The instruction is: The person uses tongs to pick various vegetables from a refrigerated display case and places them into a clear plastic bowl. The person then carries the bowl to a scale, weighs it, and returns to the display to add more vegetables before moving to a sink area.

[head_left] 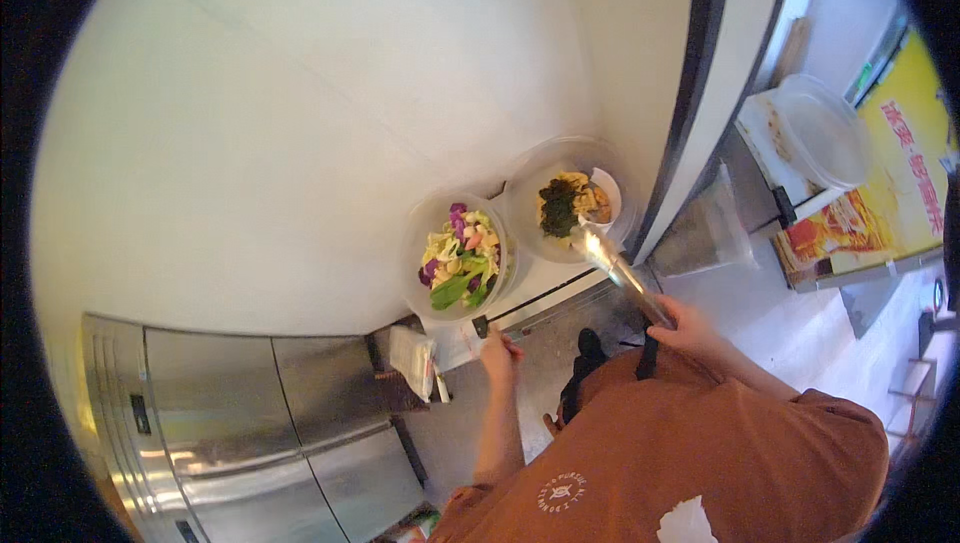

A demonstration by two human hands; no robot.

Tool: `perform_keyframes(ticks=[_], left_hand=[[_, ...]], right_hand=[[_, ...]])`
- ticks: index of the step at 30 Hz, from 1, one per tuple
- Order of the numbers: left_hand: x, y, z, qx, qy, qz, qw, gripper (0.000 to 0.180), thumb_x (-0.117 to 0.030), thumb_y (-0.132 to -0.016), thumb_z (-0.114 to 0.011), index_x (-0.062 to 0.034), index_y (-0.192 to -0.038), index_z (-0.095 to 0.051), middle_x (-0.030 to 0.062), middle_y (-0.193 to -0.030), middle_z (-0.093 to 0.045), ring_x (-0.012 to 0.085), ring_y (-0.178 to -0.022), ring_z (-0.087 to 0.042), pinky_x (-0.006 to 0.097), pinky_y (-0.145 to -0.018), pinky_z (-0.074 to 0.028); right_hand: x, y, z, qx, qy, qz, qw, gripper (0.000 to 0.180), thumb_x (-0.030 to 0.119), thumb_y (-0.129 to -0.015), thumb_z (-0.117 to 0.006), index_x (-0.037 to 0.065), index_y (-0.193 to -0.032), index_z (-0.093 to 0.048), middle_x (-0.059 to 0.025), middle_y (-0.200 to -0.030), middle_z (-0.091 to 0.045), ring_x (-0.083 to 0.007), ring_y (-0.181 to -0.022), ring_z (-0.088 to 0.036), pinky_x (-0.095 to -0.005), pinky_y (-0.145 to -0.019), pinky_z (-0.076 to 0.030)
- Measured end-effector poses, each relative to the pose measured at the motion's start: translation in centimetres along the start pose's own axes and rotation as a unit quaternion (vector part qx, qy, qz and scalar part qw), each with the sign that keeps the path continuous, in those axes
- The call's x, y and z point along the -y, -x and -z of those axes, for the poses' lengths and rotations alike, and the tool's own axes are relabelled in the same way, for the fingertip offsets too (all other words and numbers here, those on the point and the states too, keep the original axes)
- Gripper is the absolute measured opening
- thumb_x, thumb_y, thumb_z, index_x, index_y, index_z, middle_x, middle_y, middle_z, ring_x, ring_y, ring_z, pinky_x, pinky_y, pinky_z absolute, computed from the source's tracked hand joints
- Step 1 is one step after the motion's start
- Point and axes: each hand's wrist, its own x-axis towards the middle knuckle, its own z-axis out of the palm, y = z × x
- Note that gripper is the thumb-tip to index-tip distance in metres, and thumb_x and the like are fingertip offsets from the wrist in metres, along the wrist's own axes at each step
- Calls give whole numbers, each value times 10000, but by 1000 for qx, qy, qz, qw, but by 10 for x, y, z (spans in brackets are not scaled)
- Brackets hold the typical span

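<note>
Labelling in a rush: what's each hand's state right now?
Left hand: beside the black corner piece; whether it grips anything cannot be told.
Right hand: closed, holding the metal tongs.

Behind the left bowl point(416, 258) and right bowl point(524, 205), the wall point(300, 143) blocks any approach; a dark-edged partition point(696, 93) hems in the right side. Hardly any gap shows between the bowls. Both lie open from above, though tongs point(624, 277) cross the right one's near rim. The left hand point(500, 354) takes up room by the surface's point(532, 283) near edge.
</note>
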Motion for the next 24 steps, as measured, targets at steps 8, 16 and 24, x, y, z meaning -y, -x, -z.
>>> perform_keyframes(ticks=[8, 16, 24], left_hand=[[47, 110, -145, 324, -219, 163, 906, 259, -243, -1015, -631, -51, -843, -648, 42, -695, -611, 172, -603, -634, 334, -565, -555], [7, 172, -444, 506, -204, -237, 804, 169, -186, -1039, -593, -60, -1030, -706, 34, -948, -705, 156, -790, -685, 280, -659, -535], [15, 199, -710, 424, -228, -116, 869, 270, -121, -956, -695, 27, -1157, -591, 102, -1019, -610, 211, -805, -627, 334, -679, -576]], right_hand=[[46, 107, 23, -38, -50, -40, 997, 481, 107, -846, -736, -26, -1281, -582, -140, -962, -723, -200, -861, -677, -364, -786, -544], [2, 206, 132, -195, -37, -20, 980, 349, 127, -819, -700, 23, -1120, -556, -128, -762, -618, -278, -671, -591, -404, -655, -494], [-43, 302, 227, -357, -84, -8, 930, 283, 138, -840, -702, 15, -1073, -600, -140, -718, -605, -270, -623, -588, -400, -633, -505]])
